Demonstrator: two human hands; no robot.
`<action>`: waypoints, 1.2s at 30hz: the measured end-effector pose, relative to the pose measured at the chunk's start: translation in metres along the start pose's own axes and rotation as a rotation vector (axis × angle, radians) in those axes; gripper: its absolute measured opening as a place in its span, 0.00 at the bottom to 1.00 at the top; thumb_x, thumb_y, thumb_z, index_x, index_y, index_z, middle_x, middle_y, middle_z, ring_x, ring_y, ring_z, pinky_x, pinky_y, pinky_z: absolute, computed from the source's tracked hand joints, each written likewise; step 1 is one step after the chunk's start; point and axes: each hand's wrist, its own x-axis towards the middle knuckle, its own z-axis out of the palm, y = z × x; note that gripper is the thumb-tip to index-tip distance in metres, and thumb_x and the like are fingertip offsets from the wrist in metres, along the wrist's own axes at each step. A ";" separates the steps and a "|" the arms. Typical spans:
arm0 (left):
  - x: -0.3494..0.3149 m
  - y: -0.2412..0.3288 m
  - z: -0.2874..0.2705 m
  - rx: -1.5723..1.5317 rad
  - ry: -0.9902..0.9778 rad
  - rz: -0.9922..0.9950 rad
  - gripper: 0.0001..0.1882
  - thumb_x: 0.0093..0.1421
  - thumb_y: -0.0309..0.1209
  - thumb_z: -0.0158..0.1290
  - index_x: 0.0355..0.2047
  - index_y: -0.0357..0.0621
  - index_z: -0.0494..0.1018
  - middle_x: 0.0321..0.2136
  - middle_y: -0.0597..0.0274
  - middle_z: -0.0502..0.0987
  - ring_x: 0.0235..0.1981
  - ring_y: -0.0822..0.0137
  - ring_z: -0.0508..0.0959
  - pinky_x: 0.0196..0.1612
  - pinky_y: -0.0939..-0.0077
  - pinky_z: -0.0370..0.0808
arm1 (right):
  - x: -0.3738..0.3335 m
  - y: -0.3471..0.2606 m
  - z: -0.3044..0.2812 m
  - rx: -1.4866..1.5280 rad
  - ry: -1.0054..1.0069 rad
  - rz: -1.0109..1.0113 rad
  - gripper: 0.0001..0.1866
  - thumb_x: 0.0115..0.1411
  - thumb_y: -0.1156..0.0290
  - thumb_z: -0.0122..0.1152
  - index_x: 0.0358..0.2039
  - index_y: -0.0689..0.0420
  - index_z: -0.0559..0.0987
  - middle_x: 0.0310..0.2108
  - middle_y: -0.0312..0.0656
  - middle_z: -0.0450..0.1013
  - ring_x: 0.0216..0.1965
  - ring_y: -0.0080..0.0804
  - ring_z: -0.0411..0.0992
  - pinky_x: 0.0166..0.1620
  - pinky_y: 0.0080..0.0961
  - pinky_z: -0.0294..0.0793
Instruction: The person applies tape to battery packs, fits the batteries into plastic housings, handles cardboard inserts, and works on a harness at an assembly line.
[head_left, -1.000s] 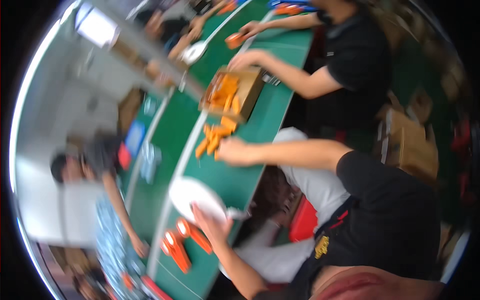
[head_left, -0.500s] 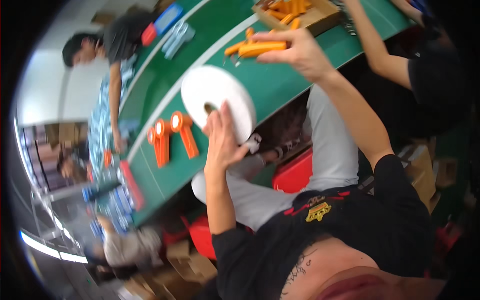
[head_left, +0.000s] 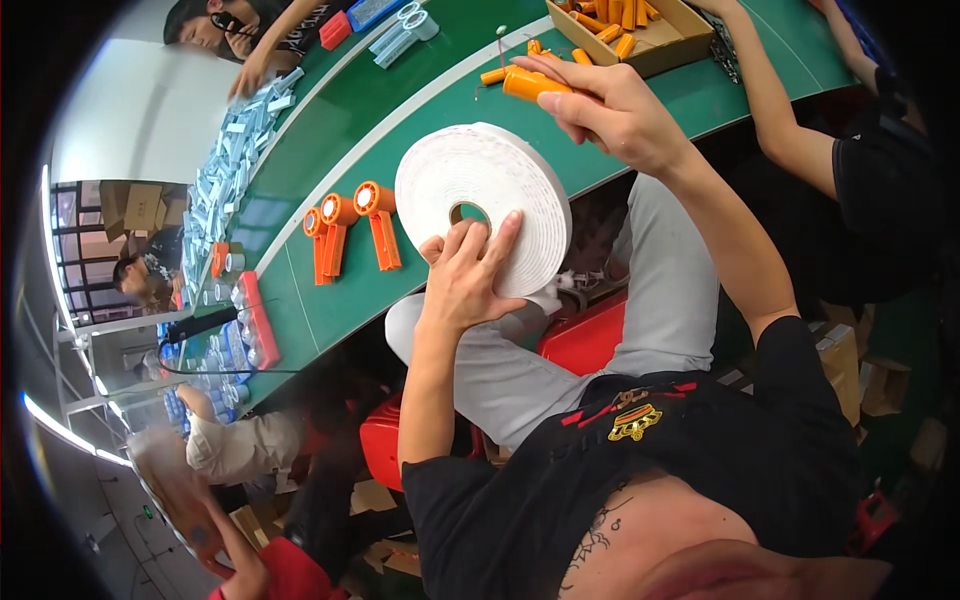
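Right grip (head_left: 622,110) pinches an orange battery cell (head_left: 535,86); left grip (head_left: 464,276) clasps a white tape roll (head_left: 505,178), liable to tip if loosened.

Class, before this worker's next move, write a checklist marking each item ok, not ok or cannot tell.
1. Right hand gripping an orange cylinder: ok.
2. Left hand touching the white roll: ok, fingers at its central hole.
3. Roll resting on the table: cannot tell.
4. Three orange housings clear of both hands: ok.
5. All orange cylinders inside the cardboard box: not ok, some lie outside.
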 end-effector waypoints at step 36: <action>0.058 0.050 -0.019 -0.231 0.353 -0.064 0.65 0.28 0.52 0.67 0.64 0.25 0.56 0.36 0.48 0.75 0.38 0.52 0.76 0.46 0.62 0.63 | 0.071 0.024 0.029 -0.355 0.612 -0.500 0.34 0.56 0.76 0.69 0.58 0.59 0.59 0.44 0.48 0.71 0.41 0.31 0.75 0.42 0.28 0.78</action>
